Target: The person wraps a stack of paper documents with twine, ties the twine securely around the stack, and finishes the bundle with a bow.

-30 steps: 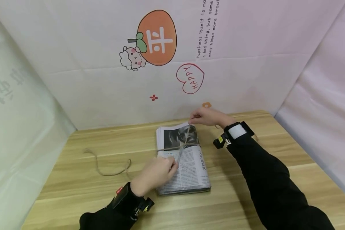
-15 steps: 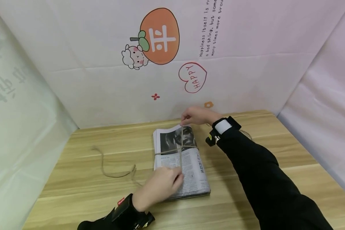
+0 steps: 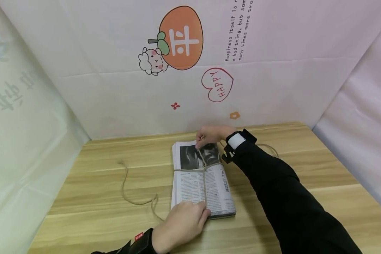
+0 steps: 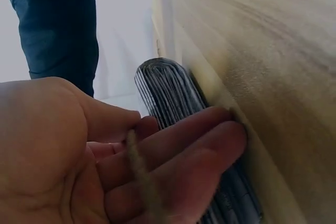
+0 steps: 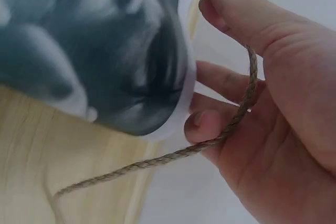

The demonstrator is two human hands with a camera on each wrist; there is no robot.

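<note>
Here's the stack of folded newspapers (image 3: 190,187), lying flat on the counter (image 3: 95,197), with twine (image 3: 204,185) running across it and lengthwise, the runs meeting at a crossing on top. At the stack's near end the left hand (image 3: 184,224) pinches the twine between thumb and finger; over the far end the right hand (image 3: 211,135) pinches it too, a slack length curving across that palm and down to the counter beside the stack. Looks like a tightening job, this. And look: the stretch beyond the crossing slants away from the near one, so the right hand does well to line it up with the left before pulling. Even pressure from both ends, I'd say, low over the pages; a yank could skew the stack or crease the top sheet. Watch that crossing, it may slide. One loose tail curls on the counter left of the stack, best left free of the fingers.
</note>
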